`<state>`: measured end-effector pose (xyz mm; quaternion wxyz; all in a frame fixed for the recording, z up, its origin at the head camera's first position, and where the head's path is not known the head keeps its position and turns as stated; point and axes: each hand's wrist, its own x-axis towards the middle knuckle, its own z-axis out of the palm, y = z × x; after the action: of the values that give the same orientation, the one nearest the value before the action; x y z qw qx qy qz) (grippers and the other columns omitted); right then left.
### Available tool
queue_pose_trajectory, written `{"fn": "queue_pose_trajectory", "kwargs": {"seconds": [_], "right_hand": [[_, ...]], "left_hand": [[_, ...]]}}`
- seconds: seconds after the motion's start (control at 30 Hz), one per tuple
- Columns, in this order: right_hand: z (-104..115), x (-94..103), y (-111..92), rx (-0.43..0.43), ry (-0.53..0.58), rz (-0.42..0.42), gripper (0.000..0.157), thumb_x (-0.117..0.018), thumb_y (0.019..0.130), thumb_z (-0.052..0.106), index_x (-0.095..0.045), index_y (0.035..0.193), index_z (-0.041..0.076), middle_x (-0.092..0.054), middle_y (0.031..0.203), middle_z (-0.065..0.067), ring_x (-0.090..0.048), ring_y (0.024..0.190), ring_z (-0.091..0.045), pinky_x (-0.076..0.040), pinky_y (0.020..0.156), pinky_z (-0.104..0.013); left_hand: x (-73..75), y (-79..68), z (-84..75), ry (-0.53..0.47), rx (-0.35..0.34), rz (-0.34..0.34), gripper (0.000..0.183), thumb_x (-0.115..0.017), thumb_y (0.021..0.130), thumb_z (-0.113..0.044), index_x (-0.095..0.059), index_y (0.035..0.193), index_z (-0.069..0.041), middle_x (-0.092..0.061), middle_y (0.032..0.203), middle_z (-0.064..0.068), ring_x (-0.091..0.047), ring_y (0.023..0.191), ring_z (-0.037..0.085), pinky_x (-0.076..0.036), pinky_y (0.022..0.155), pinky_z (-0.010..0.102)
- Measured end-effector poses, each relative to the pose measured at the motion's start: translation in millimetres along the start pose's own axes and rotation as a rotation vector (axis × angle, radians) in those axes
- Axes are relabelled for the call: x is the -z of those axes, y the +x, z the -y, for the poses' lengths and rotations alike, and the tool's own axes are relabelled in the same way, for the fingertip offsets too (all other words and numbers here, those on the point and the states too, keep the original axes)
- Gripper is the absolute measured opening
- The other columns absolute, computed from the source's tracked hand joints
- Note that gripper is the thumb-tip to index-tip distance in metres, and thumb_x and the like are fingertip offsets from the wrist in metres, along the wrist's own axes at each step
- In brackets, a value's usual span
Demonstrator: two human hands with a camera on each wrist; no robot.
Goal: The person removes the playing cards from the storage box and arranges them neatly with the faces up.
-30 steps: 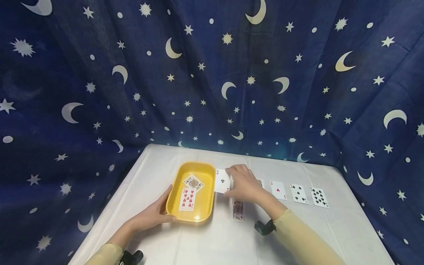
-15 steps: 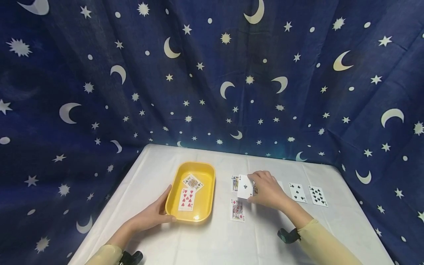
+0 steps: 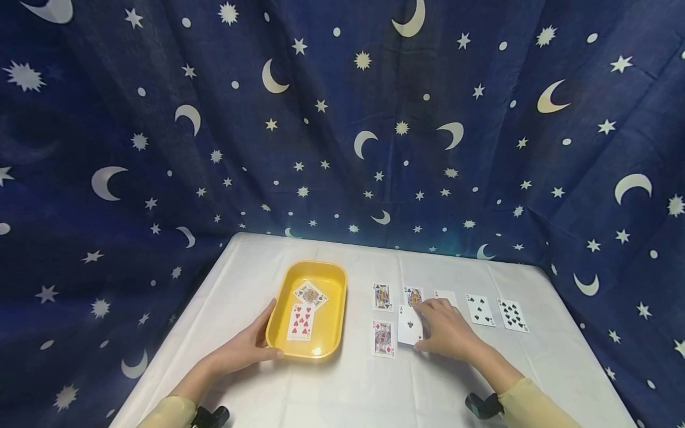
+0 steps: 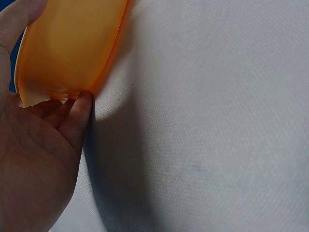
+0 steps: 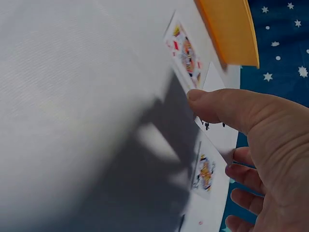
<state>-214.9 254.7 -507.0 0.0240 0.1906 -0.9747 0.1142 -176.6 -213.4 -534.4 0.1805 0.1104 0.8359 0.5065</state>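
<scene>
My left hand (image 3: pixel 243 352) holds the yellow tray (image 3: pixel 333 333) at its left side and near corner. In the left wrist view, the fingers (image 4: pixel 77 116) lie against the tray's wall. Inside the tray are a ten of hearts (image 3: pixel 301 323) and a black-suit face card (image 3: pixel 310 294). My right hand (image 3: pixel 452 333) pinches an ace of clubs (image 3: pixel 409 321) between thumb and fingers. This ace is beside a diamond face card (image 3: pixel 383 339) and just below another face card (image 3: pixel 414 295). The right wrist view shows the thumb (image 5: pixel 212 104) across the ace's edge.
Along the back row lie a club face card (image 3: pixel 382 296), a partly covered card (image 3: pixel 445 295), a five of spades (image 3: pixel 480 310) and a black spot card (image 3: pixel 512 315). A white cloth (image 3: pixel 332 392) covers the table. Behind it hangs a dark blue star-and-moon curtain (image 3: pixel 321 142).
My right hand has carried the ace of clubs rightward from beside the tray, past the face cards, then nearer to me. My left hand keeps its hold on the tray.
</scene>
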Motion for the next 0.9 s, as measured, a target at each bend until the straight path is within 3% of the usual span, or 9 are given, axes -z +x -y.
{"fn": "queue_pose_trajectory", "kwargs": {"seconds": [0.43,0.9], "right_hand": [[-13,-9.0,-22,-0.021,-0.006,0.072,0.089,-0.084,0.051,0.049,-0.056,0.126,0.009,-0.053,0.122,-0.005,-0.044,0.115,-0.027,-0.034,0.099,-0.049],[-17,-11.2,-27,-0.079,0.063,0.152,0.086,-0.085,0.051,0.043,-0.057,0.126,0.012,-0.052,0.122,0.000,-0.045,0.114,-0.022,-0.038,0.099,-0.044]], "left_hand": [[0.1,1.1,1.3,0.002,-0.005,-0.002,0.111,-0.079,0.071,-0.039,0.003,0.146,-0.042,0.000,0.151,-0.020,-0.009,0.137,0.004,-0.015,0.109,0.037],[-0.5,0.4,0.8,-0.006,-0.011,-0.003,0.110,-0.079,0.071,-0.036,0.001,0.146,-0.042,-0.002,0.152,-0.017,-0.010,0.138,0.007,-0.016,0.109,0.038]]}}
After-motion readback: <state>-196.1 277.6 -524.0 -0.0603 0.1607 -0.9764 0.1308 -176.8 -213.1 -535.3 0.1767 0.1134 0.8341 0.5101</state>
